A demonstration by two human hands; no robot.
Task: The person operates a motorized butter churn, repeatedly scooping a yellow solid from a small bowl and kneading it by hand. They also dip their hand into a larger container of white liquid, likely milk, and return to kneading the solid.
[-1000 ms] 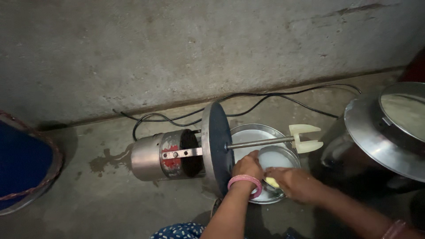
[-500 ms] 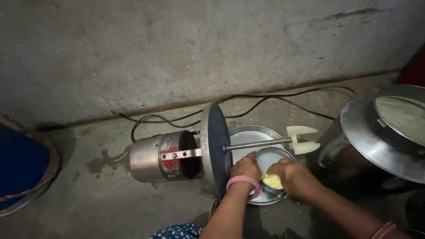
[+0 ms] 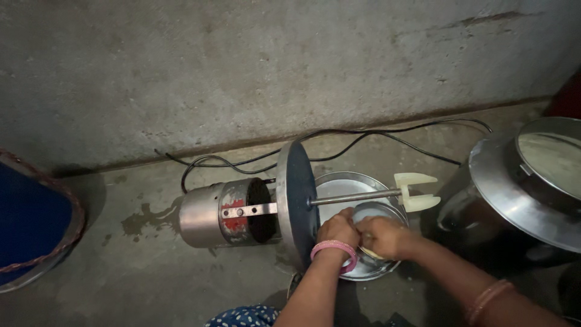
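A small steel bowl (image 3: 376, 213) sits inside a wider steel plate (image 3: 345, 181) on the floor, and both hands are closed around it. The left hand (image 3: 338, 230), with a pink bangle (image 3: 334, 249) at the wrist, curls over the bowl's near-left rim; the right hand (image 3: 382, 236) clamps the near-right rim, its fingers folded over a pale yellowish lump that is mostly hidden. The two hands touch each other above the bowl.

Just above the hands a metal shaft (image 3: 354, 197) runs sideways to a cream plastic blade (image 3: 416, 191), beyond the right hand. The shaft comes out of a dark round lid (image 3: 296, 200) standing on edge just left of the left hand, with a cylindrical steel motor (image 3: 227, 213) lying further left. A black cable (image 3: 339, 145) loops along the foot of the wall.

Well to the right of the grip stands a large steel vessel (image 3: 520, 194). Far left, a blue tub (image 3: 30, 221). The concrete floor (image 3: 139, 272) is rough and grey, with a damp patch near the motor; the plastered wall (image 3: 242, 66) is bare and dim.
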